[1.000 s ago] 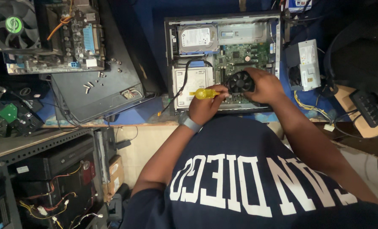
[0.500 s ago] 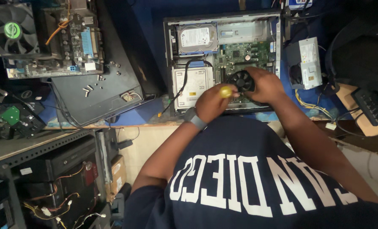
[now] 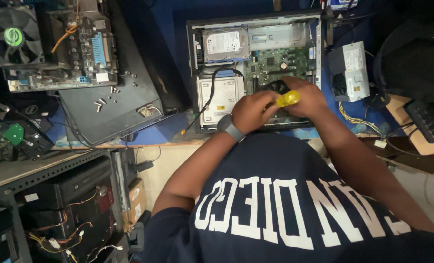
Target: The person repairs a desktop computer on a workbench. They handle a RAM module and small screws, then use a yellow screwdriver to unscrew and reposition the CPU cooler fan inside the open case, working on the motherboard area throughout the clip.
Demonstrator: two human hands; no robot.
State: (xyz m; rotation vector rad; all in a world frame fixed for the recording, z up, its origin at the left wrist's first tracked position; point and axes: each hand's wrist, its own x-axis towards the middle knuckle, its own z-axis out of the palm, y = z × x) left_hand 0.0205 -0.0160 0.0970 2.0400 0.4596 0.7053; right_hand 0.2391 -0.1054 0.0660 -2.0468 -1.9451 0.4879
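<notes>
Both hands (image 3: 280, 104) on yellow screwdriver (image 3: 287, 99), over fan (image 3: 274, 86).

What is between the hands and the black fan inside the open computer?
Nothing visible. The left hand grips a yellow-handled screwdriver, and the right hand rests right over the black fan on the green motherboard. The hands hide most of the fan, so the screwdriver tip cannot be seen.

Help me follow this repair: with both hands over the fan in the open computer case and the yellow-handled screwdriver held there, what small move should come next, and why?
Probably a steady turn of the screwdriver. Its yellow handle sits in the left hand, with the right hand beside it over the black fan in the open computer case. The tip is hidden, so first checking that it is seated seems wise.
</notes>
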